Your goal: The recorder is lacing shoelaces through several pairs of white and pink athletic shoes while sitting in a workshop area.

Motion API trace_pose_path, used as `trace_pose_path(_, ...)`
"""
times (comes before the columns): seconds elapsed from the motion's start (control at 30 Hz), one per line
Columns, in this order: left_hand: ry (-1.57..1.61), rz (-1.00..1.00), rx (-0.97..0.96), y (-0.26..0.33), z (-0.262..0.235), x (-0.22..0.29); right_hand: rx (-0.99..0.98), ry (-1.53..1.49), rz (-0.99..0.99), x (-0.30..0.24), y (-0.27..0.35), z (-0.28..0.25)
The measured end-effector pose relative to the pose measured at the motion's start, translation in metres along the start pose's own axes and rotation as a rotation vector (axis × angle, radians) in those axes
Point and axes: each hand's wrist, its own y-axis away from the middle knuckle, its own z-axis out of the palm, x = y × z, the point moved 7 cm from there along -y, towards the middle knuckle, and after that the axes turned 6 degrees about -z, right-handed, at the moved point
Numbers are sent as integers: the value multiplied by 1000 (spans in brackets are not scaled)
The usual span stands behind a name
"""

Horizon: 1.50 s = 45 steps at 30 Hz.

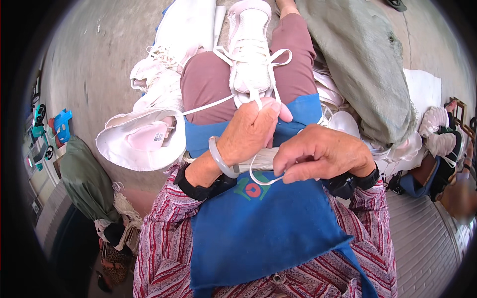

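Observation:
A white shoe upper (249, 35) lies between my knees, its loose lace (226, 54) looped out on both sides. My left hand (253, 123), with a pale bangle at the wrist, is closed at the upper's near end, gripping white lace that shows above its fingers. To the right, my right hand (323, 153) pinches a thin white lace end (258, 178) between thumb and fingers. That lace curves down from beneath the left hand. A strand also runs leftward from the left hand toward another white upper (141, 139) beside my left thigh. The inside of my left fist is hidden.
My lap is covered by a blue apron (263, 233). More white uppers (164, 64) are piled at the left, and others lie under a grey-green cloth (353, 59) at the right. Further left is a green covered bundle (87, 174) with hanging laces. A person (457, 193) sits at the far right.

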Motion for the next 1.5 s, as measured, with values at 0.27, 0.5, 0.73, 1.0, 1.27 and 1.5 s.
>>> trace_pose_path(0.27,-406,215,-102,29,34,3,536,-180,263,55,-2,-45)
trace_pose_path(0.5,-437,-5,-232,24,27,-5,485,-512,118,84,-40,-31)
trace_pose_path(0.73,51,-76,-60,8,-35,-10,305,-316,168,42,0,-42)
trace_pose_path(1.0,738,-148,-114,-24,-27,-15,276,285,-61,38,-37,-17)
trace_pose_path(1.27,340,-80,82,-14,-33,-18,1047,628,-52,29,15,-107)
trace_pose_path(1.5,261,-71,158,-1,-47,-25,1016,1006,-133,42,-27,-117)
